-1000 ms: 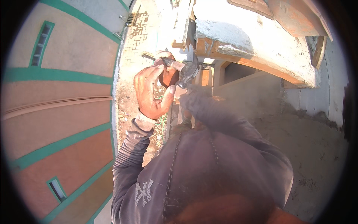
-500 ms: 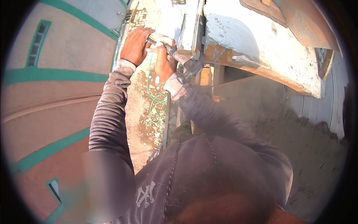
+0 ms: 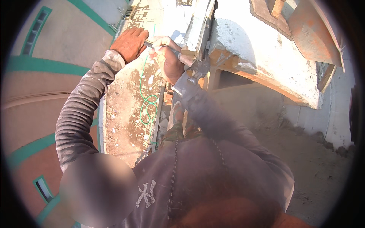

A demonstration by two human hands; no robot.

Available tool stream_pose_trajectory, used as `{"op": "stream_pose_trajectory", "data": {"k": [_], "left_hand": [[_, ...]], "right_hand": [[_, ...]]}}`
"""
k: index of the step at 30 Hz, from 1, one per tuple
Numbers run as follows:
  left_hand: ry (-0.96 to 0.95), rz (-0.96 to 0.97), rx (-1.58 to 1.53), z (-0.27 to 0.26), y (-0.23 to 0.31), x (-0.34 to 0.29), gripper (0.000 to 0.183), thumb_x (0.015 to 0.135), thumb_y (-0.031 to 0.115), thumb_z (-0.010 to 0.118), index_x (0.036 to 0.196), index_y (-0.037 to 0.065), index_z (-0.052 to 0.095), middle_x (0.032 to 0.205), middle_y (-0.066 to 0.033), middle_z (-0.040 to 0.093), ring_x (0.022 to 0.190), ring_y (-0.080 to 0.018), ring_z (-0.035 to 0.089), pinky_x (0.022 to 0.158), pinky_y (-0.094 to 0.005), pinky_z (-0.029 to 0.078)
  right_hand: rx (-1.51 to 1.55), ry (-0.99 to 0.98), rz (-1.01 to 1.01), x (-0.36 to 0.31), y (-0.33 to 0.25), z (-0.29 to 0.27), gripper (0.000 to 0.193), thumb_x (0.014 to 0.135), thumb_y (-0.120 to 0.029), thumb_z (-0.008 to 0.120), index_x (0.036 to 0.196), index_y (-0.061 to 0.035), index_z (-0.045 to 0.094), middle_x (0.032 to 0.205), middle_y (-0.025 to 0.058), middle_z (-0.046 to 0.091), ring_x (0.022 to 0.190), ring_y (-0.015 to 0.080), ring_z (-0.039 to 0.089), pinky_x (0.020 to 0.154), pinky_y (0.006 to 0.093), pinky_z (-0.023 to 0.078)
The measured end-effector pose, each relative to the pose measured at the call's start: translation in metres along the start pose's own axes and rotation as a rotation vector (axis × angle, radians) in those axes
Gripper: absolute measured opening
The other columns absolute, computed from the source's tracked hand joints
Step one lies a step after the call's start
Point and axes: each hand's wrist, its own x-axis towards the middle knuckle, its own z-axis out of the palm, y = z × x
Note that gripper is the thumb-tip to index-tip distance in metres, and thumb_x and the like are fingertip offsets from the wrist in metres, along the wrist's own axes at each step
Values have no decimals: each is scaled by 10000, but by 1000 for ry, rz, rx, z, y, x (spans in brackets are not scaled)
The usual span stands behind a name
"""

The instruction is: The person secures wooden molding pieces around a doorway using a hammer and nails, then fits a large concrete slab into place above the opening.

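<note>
My right hand is closed around the handle of a hammer. Its grey metal head lies beside my right wrist, near the end of a whitish beam. To the left, my left hand has its fingers curled next to the handle's far end. What those fingers hold, if anything, is hidden from me. A thin green cord runs past the two hands and drops to loose loops on the ground below.
A thick white-topped slab with a rough edge juts out on the right. On it rests a rust-stained sheet beside a wooden piece. A wall with green bands stands left. Rubble-strewn ground lies below.
My left hand has shifted left and slightly down, away from the right one, and its forearm swings outward. My right hand stays closed on the hammer. The whole view has tilted somewhat.
</note>
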Motion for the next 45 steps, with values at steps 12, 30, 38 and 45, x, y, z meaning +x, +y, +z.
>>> {"op": "stream_pose_trajectory", "data": {"k": [12,30,38,45], "left_hand": [[-169,-323,-141,-54,80,-74,255,908,142,673,1099,14,561,1037,-180,629,1039,-368,615,903,-470,500],[182,-607,-479,-58,131,138,518,1078,354,426,1148,-117,630,1124,-383,654,1104,-541,613,942,-534,480],[150,-559,-449,-76,141,132,424,1073,308,501,1001,-89,629,902,-309,673,882,-471,648,792,-500,500],[134,-513,-353,-76,142,129,348,1019,237,601,1054,-108,619,1016,-326,690,974,-496,665,853,-494,524]], "right_hand": [[224,-102,335,-53,-33,6,235,901,-129,512,1045,32,605,1009,151,612,819,230,610,722,405,537],[-309,247,54,-2,44,-27,186,940,-127,558,1081,-14,602,1095,116,637,956,228,626,779,389,551],[-438,204,75,-3,45,-36,215,958,-148,557,1131,-27,596,1145,111,635,1014,243,618,824,398,537],[-526,188,92,3,57,-46,241,973,-166,556,1175,-38,592,1189,107,633,1065,255,611,863,406,525]]}}
